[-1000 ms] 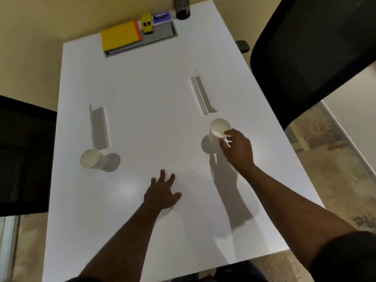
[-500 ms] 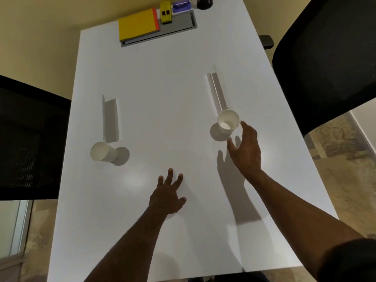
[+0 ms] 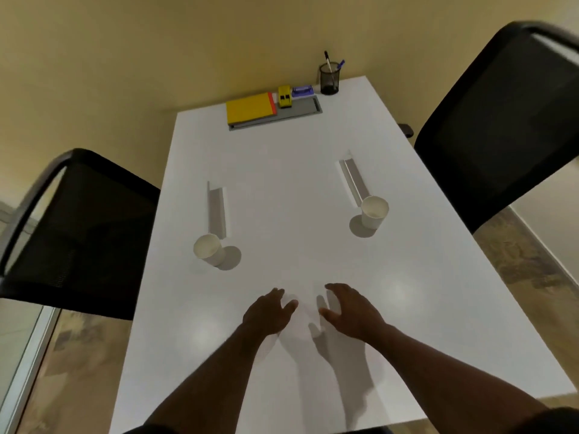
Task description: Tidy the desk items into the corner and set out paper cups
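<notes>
Hovering empty over the near end of the white table (image 3: 294, 195), left hand (image 3: 268, 313) and right hand (image 3: 351, 314) show spread fingers. Two paper cups (image 3: 372, 213) stand upright farther along this table, one at each side

Dim warm overhead light; soft shadows, glare patches on table (image 3: 282, 189); edges possibly warped.

One head-worn wide-angle view looks forward and steeply down along the white table (image 3: 297, 189) toward the far wall.

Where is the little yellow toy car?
The yellow toy car sits at the far end of the white table, between the yellow notebook and the blue stapler, near the mesh pen holder.
</notes>
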`<state>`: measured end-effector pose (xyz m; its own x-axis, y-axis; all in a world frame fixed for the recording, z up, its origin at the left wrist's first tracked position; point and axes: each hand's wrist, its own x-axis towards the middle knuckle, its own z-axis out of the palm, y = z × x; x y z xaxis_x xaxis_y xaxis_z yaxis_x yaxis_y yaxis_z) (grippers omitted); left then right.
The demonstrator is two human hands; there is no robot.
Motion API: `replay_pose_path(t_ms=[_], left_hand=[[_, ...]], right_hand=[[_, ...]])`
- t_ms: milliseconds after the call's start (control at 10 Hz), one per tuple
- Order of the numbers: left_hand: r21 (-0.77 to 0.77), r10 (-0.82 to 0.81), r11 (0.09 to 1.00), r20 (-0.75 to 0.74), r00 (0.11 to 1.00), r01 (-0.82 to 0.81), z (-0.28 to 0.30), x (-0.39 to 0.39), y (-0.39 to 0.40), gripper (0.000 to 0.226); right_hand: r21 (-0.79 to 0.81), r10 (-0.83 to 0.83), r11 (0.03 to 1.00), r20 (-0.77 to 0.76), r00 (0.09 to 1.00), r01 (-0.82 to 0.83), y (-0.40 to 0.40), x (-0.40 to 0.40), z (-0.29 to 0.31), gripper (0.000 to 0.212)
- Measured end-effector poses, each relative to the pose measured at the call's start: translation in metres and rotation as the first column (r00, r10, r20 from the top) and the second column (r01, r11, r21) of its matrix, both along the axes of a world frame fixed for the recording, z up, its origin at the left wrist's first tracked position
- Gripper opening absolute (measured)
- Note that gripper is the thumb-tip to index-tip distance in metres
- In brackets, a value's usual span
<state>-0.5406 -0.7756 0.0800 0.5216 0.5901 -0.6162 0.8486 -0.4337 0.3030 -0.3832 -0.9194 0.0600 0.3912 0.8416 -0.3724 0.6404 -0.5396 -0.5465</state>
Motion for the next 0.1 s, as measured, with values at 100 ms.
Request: replay_pose_path(t_ms=[100], left_hand=[[0.116,-0.024,0.993,0.063,0.998,0.017,0.0363,-0.0268,0.0165,0.070]], right_hand=[[0.080,0.019,0.996,0.082,0.996,-0.025,0.0288,-0.0224,0.0409,0.067]])
